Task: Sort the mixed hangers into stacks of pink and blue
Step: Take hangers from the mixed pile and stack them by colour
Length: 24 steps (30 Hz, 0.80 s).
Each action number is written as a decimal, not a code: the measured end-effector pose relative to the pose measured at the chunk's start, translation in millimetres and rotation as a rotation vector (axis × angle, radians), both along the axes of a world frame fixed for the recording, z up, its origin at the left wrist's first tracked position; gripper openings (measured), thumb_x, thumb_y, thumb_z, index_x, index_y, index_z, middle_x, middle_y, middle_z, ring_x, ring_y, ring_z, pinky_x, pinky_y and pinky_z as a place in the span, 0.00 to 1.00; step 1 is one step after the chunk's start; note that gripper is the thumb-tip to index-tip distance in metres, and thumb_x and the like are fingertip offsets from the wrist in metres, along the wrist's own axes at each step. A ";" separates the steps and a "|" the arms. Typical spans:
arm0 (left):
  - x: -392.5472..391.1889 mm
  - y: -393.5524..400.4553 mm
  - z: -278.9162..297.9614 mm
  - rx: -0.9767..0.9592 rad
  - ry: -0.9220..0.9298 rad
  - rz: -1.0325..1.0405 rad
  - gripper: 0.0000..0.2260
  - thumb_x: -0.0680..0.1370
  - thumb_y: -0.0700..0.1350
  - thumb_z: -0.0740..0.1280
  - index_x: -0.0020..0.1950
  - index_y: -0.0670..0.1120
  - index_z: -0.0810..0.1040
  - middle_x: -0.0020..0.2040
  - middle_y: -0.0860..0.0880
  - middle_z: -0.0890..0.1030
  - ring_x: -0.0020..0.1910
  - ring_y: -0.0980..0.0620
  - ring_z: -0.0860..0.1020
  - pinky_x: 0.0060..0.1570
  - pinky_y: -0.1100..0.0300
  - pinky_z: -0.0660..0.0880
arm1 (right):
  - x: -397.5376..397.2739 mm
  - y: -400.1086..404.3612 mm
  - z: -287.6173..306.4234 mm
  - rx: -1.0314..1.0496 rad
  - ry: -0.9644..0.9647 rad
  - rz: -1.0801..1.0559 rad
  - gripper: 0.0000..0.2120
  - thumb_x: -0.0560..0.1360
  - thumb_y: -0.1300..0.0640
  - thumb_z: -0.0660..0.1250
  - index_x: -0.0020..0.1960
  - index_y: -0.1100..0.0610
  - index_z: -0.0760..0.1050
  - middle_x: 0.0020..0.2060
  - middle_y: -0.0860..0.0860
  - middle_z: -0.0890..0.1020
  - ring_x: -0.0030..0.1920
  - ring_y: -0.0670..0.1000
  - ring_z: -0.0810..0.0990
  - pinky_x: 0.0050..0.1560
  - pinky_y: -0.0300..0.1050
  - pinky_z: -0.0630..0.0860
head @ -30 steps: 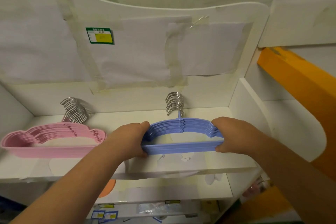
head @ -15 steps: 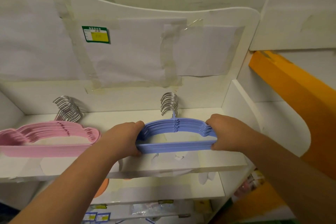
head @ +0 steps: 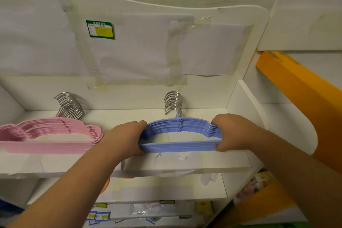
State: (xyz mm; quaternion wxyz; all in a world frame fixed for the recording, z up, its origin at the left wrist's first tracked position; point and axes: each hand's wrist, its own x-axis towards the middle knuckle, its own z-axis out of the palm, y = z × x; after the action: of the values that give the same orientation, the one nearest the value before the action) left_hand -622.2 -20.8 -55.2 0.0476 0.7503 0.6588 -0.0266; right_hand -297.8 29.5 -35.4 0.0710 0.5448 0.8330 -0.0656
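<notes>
Lower shelf: beneath the front ledge, small blue-edged labels [head: 100,216] and clear packets lie blurred; their contents cannot be read.
Left hand [head: 123,139]: fingers curled round the left end of the blue hanger stack [head: 180,136], thumb under the bottom bar, just as in the earlier frames.
Right hand [head: 233,131]: gripping the right end of the same stack, fingers over the top and thumb below; the grip is unchanged.
Blue hanger stack: lies flat on the white shelf [head: 203,161], pressed between both hands, edges lined up, its metal hooks [head: 173,102] standing together toward the back panel. Against the earlier frames it keeps the same place on the shelf; only the camera has drifted, so everything sits slightly left in view.
Pink hanger stack [head: 50,139]: flat on the same shelf, just left of the left hand, untouched, its hooks [head: 71,106] fanned loosely at the rear.
Back panel: white paper sheets [head: 137,50] taped on, with a green and yellow sticker [head: 100,29] at upper left.
Right side: an orange board [head: 303,90] slopes behind the shelf's white side wall.
</notes>
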 end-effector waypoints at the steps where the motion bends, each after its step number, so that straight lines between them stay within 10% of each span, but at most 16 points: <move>1: 0.1 0.0 -0.1 -0.003 0.000 0.003 0.19 0.66 0.55 0.72 0.49 0.56 0.65 0.43 0.55 0.74 0.41 0.52 0.74 0.38 0.58 0.70 | -0.1 1.1 1.0 -0.004 -0.002 -0.001 0.23 0.59 0.41 0.72 0.50 0.48 0.74 0.42 0.46 0.78 0.40 0.47 0.78 0.42 0.45 0.79; 9: 0.4 0.5 -0.2 -0.014 -0.008 0.016 0.19 0.66 0.55 0.72 0.49 0.56 0.65 0.44 0.55 0.74 0.42 0.53 0.74 0.38 0.59 0.70 | -0.3 -1.3 2.9 -0.007 0.013 0.032 0.19 0.61 0.45 0.73 0.48 0.47 0.69 0.40 0.45 0.74 0.37 0.46 0.74 0.33 0.38 0.67; 24: 3.8 -1.9 5.7 -0.018 0.022 0.019 0.19 0.66 0.54 0.72 0.49 0.54 0.66 0.45 0.54 0.74 0.42 0.51 0.73 0.38 0.59 0.66 | -2.9 5.4 0.9 -0.050 -0.011 0.009 0.25 0.59 0.41 0.75 0.51 0.49 0.72 0.43 0.46 0.76 0.41 0.47 0.77 0.41 0.44 0.77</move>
State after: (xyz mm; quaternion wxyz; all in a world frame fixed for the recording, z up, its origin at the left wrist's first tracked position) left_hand -618.5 -22.7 -49.5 0.0473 0.7434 0.6660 -0.0405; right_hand -300.8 34.9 -34.5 0.0897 0.5392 0.8332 -0.0832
